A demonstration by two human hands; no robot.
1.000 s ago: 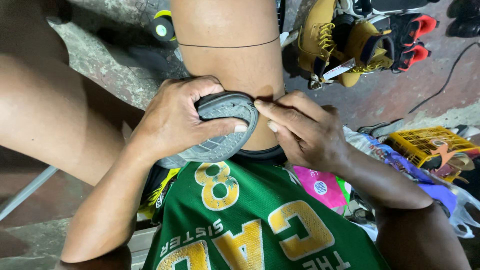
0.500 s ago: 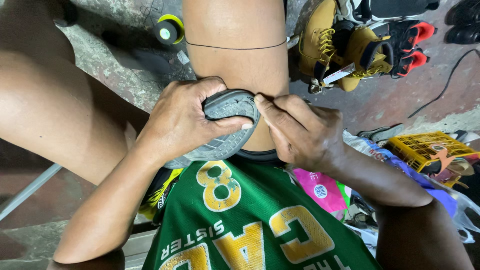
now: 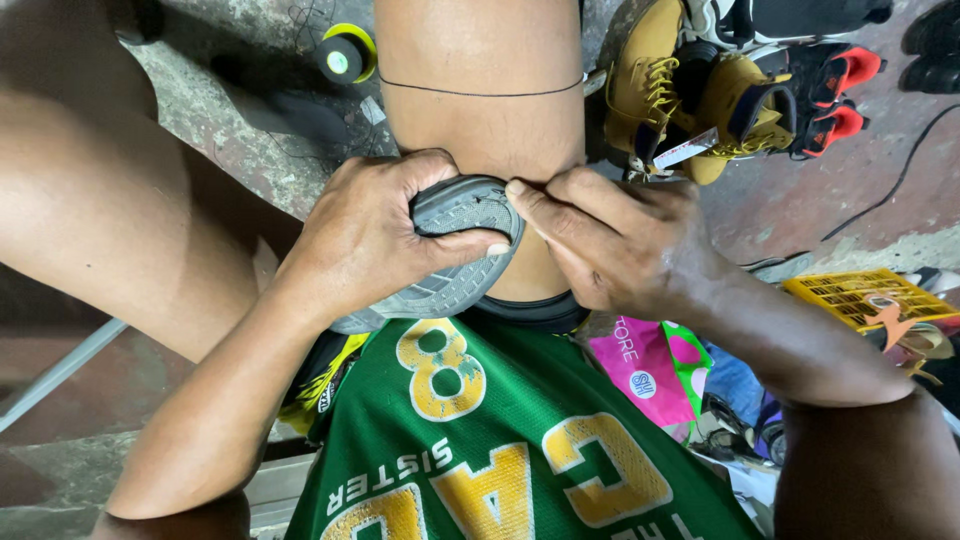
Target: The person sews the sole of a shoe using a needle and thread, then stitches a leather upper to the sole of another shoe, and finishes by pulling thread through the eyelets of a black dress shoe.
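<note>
Centre of the frame: grey shoe (image 3: 450,255), sole up, braced against a bare knee (image 3: 480,110); clasped by the left hand (image 3: 375,235), fingers curled over the toe end, thumb pressed flat across the tread; firmly grasping the shoe. Right hand (image 3: 610,245) just beside it, thumb and forefinger pinched tight at the sole's upper edge, touching the shoe; whatever lies between the fingertips too small to tell. Thin dark thread (image 3: 480,93) stretched straight across the leg above the hands. Upper left of centre: spool of thread with a yellow rim (image 3: 345,52) on rough concrete (image 3: 230,130). Upper right: tan boots with yellow laces (image 3: 690,90), black-and-red shoes (image 3: 835,85) beside them. Right edge: yellow plastic crate (image 3: 865,298). Lower centre: green jersey with yellow lettering (image 3: 510,440); pink bag (image 3: 645,365) to its right.
</note>
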